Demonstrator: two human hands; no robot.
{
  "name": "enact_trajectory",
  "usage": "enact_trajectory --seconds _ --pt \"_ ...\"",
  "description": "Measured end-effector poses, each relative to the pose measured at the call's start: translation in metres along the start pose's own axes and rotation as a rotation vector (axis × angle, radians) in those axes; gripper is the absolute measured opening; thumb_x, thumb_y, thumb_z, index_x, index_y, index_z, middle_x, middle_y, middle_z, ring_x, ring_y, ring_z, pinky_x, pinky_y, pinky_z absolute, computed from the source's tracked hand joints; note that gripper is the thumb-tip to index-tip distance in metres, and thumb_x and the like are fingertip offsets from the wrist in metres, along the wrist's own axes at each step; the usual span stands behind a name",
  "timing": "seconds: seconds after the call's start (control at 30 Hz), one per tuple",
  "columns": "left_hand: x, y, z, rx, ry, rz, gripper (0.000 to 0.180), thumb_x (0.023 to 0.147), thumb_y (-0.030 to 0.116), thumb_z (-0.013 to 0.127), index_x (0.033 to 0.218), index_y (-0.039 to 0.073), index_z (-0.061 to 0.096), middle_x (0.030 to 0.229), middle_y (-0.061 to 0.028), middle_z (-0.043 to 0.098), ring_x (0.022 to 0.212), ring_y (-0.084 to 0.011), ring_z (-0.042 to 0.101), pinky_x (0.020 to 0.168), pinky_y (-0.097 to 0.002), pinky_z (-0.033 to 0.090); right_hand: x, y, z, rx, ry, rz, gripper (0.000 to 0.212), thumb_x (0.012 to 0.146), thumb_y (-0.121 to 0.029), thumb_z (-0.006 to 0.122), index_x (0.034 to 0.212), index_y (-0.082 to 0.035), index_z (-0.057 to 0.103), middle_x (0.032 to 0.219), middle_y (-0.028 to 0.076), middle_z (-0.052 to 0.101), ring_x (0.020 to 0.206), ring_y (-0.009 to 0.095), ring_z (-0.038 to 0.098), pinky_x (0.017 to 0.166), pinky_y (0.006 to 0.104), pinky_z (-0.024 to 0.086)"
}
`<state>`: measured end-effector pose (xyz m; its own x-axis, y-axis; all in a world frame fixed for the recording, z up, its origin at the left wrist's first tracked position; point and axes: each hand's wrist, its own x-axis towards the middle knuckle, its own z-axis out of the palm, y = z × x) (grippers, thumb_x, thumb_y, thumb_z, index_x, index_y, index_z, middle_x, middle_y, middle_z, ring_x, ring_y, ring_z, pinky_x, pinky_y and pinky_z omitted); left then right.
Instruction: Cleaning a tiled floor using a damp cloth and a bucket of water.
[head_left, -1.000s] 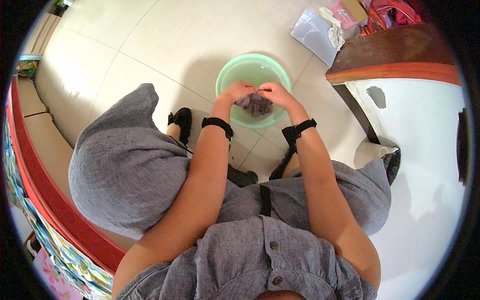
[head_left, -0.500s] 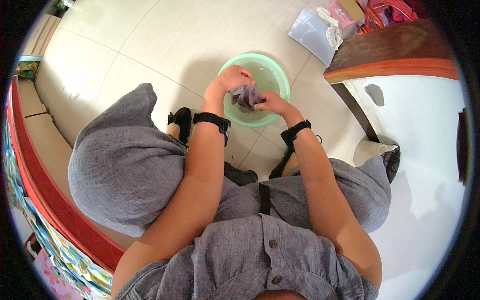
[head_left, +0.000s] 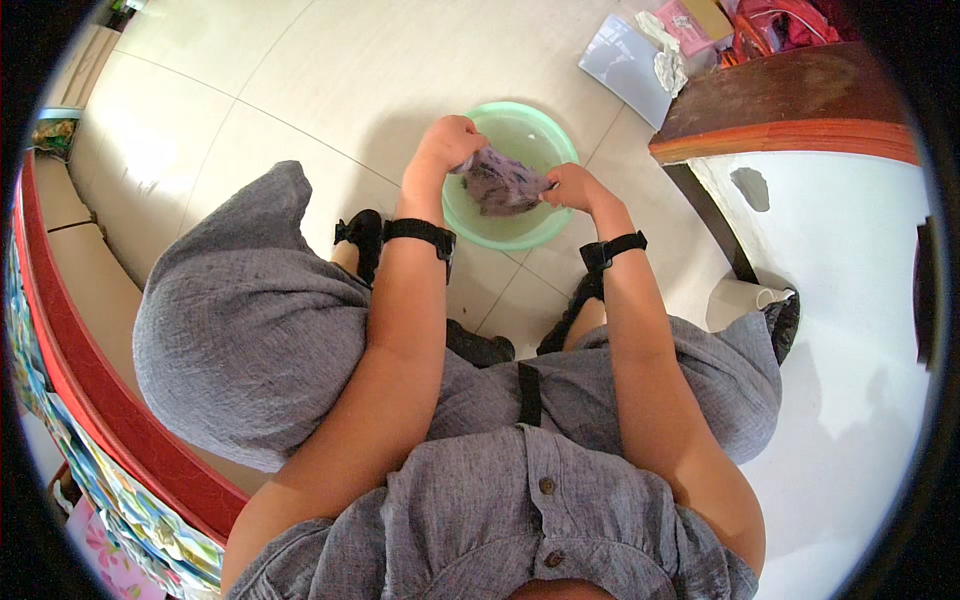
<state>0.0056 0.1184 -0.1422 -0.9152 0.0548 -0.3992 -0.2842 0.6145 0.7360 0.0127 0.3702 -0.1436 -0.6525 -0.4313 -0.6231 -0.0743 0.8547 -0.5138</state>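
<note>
Between my two hands a wet-looking purplish-grey cloth is stretched out above a pale green basin. My left hand grips its upper left end, with the fingers closed. At the cloth's right end, my right hand pinches a corner. Darker patches show on the cloth, and its lower edge hangs into or just over the basin; I cannot tell which. The basin stands on the floor and seems to hold some water. Black straps circle both my wrists.
Light tiles cover the floor around the basin. To the right stands a white-sided cabinet with a wooden top. A white bin with a black bag is beside it. A red-edged bed or seat curves along the left.
My hands have moved apart, the left one up and leftward, the right one to the right. The bunched cloth is now spread between them.
</note>
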Motion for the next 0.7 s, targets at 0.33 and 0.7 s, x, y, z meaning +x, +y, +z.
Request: enact_trajectory --seconds 0.33,0.7 --pt "0.003 -0.004 0.026 0.053 -0.004 0.046 0.028 0.073 0.027 0.061 0.085 0.003 0.067 0.077 -0.0181 0.065 0.073 -0.0317 0.064 0.070 -0.0405 0.050 0.018 -0.045 0.039 -0.192 0.208 -0.267 0.028 0.075 -0.023 0.062 0.095 -0.003 0.062 0.091 0.018 0.064 0.085 0.037 0.061 0.074 0.0442 0.049" --pt "-0.015 -0.026 0.080 0.527 -0.236 -0.097 0.021 0.078 0.013 0.055 0.091 0.003 0.068 0.098 -0.0158 0.066 0.090 -0.0311 0.064 0.078 -0.0407 0.051 0.070 -0.002 0.133 -0.363 0.005 -0.128 0.022 0.077 -0.020 0.053 0.088 -0.003 0.063 0.096 0.018 0.064 0.091 0.036 0.059 0.077 0.0442 0.047"
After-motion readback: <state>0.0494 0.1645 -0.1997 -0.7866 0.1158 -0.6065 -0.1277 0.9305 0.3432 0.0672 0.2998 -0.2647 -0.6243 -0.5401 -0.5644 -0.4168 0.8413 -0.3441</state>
